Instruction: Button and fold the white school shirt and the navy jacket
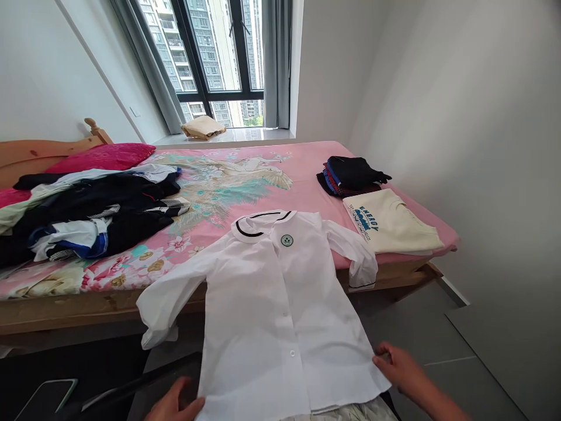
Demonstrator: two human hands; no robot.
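A white button-up shirt [276, 304] with a dark-trimmed collar and a round green chest badge hangs from the bed's edge toward me, sleeves spread to both sides. My left hand [175, 403] grips its lower left hem corner, fingers partly hidden under the cloth. My right hand [397, 365] pinches the lower right hem corner. Both hands hold the hem stretched out above the floor.
The bed [263, 169] has a pink floral sheet and a wooden frame. A heap of dark and white clothes [87, 216] lies on its left. A folded cream T-shirt [390, 225] and a folded dark stack [350, 175] sit on its right. A phone [48, 394] lies lower left.
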